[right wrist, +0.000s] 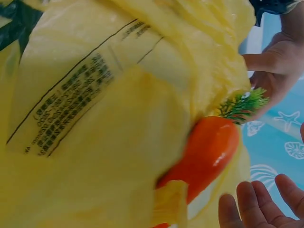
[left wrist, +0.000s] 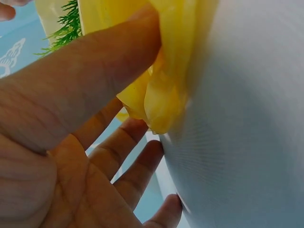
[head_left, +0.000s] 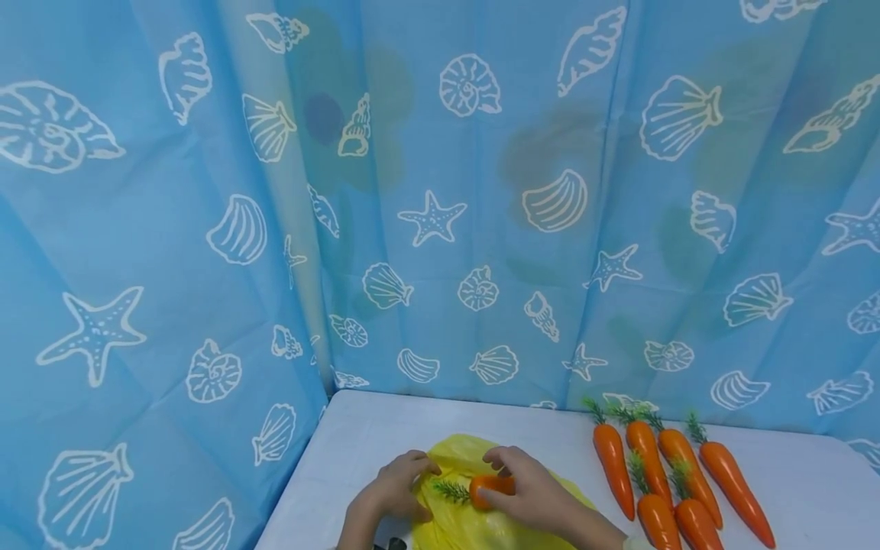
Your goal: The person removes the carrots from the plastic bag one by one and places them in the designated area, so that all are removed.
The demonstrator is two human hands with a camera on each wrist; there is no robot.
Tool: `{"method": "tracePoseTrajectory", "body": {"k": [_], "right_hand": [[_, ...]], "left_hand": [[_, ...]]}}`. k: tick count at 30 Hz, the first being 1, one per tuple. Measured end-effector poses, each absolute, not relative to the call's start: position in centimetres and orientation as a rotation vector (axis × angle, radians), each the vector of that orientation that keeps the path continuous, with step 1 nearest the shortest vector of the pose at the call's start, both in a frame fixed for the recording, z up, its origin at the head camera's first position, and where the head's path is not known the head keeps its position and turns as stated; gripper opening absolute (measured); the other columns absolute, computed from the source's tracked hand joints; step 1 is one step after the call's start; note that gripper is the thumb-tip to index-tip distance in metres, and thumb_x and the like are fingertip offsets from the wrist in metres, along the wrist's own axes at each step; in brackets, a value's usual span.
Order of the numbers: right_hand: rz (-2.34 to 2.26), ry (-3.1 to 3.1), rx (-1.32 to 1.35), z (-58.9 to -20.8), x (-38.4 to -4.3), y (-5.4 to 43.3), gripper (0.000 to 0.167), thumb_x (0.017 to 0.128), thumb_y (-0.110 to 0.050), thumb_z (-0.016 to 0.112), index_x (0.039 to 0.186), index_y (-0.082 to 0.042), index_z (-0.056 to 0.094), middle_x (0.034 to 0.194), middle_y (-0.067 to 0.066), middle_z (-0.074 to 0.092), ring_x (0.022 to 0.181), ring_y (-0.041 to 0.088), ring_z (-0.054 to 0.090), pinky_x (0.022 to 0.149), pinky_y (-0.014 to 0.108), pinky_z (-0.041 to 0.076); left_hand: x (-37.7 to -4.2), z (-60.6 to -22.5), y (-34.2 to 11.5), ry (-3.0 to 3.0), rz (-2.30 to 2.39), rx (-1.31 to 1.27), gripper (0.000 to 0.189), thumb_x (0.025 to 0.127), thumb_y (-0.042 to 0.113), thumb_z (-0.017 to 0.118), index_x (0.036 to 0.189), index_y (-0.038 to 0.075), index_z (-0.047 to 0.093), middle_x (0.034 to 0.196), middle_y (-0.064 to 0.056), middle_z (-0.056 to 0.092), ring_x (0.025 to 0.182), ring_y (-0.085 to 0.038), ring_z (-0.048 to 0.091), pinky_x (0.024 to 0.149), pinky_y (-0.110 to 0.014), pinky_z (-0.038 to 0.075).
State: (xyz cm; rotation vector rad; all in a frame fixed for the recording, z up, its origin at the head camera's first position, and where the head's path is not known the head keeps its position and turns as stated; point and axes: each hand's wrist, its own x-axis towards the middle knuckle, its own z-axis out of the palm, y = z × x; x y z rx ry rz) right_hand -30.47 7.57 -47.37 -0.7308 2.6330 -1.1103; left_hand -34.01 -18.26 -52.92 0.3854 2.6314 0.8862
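Observation:
A yellow plastic bag point(head_left: 462, 451) lies on the table between both hands. One carrot point(right wrist: 213, 149) with a green leafy top lies at the bag, its lower part covered by yellow plastic. My left hand point(head_left: 395, 489) holds the bag's edge at the left; in the left wrist view the thumb point(left wrist: 95, 66) lies on one side of the plastic and the fingers reach behind it. Over the carrot is my right hand point(head_left: 532, 493), its fingers spread. In the right wrist view those fingers point(right wrist: 249, 204) stand apart from the carrot. Another bit of orange shows at that view's bottom edge.
Several more carrots point(head_left: 739, 485) with green tops lie in a group on the right of the white table point(head_left: 385, 420). A blue curtain point(head_left: 440, 328) with white shell prints hangs behind and to the left. Something dark point(head_left: 396, 544) shows near the left wrist.

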Motion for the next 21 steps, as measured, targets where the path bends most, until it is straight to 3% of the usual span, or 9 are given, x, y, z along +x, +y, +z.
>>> {"method": "tracePoseTrajectory", "body": {"k": [13,21], "right_hand": [[-1.074,2.703,-0.645,-49.7,-31.9,8.8,0.052,0.086,-0.032,0.076,0.124,-0.002,0.059,0.121,0.015,0.062,0.107,0.032,0.061,0.091,0.054,0.054],[-1.025,2.725,-0.721,-50.7,-32.4,9.4,0.052,0.083,-0.031,0.078,0.121,-0.001,0.06,0.114,0.014,0.063,0.101,0.027,0.06,0.085,0.048,0.055]], "left_hand": [[-33.8,-52.9,-18.3,2.645,0.875,0.422,0.047,0.071,0.017,0.087,0.113,0.023,0.068,0.135,-0.006,0.056,0.128,-0.035,0.049,0.109,-0.065,0.037],[-34.0,-53.3,-18.4,2.647,0.873,0.421,0.046,0.071,0.019,0.088,0.112,0.025,0.068,0.135,-0.005,0.056,0.129,-0.033,0.049,0.109,-0.065,0.037]]}}
